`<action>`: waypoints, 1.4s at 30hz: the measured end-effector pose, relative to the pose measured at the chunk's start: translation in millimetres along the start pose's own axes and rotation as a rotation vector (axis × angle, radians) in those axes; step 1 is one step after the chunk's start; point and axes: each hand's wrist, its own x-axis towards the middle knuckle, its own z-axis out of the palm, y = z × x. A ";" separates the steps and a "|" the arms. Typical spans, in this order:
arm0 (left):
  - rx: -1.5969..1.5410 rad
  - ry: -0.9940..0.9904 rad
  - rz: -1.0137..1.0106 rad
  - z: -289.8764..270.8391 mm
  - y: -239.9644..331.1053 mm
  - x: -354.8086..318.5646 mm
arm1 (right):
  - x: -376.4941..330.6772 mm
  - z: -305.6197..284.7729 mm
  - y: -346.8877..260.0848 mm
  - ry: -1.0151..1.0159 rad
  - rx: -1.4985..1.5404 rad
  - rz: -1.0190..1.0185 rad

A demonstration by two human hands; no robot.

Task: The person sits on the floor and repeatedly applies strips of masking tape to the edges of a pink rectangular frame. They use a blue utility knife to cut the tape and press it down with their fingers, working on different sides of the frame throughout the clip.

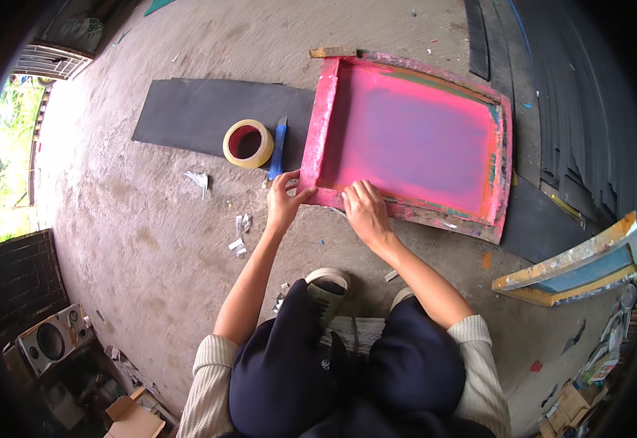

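Note:
A screen-printing frame point(320, 124), stained bright pink, lies on the floor in front of me with its purplish mesh point(413, 139) facing up. At its near left corner, my left hand point(283, 201) is closed, thumb on the rim and fingers against the outer side. My right hand point(366, 212) has its fingers curled over the near rim, a little right of that corner; its thumb is hidden. Something thin and pale shows beside the right fingers, too small to make out. Left of the frame are a roll of clear tape point(266, 150) and a blue utility knife point(279, 146).
Under the tape and knife lies a dark sheet point(187, 109). Scraps of crumpled tape point(238, 244) dot the concrete floor. A second frame point(567, 266) leans at the right, near stacked dark sheets point(581, 109). A speaker point(52, 339) and a cardboard box point(132, 420) stand lower left.

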 end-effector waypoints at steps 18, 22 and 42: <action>0.834 -0.222 0.561 29.0 26.8 -37.0 | -84.4 -97.3 81.0 -0.112 -0.334 0.075; 0.765 -0.112 0.609 33.6 24.8 -32.3 | -102.7 -144.1 119.4 -0.047 -0.206 0.123; 0.745 0.117 0.271 47.1 31.1 44.1 | -131.3 -170.4 194.2 0.321 -0.445 0.845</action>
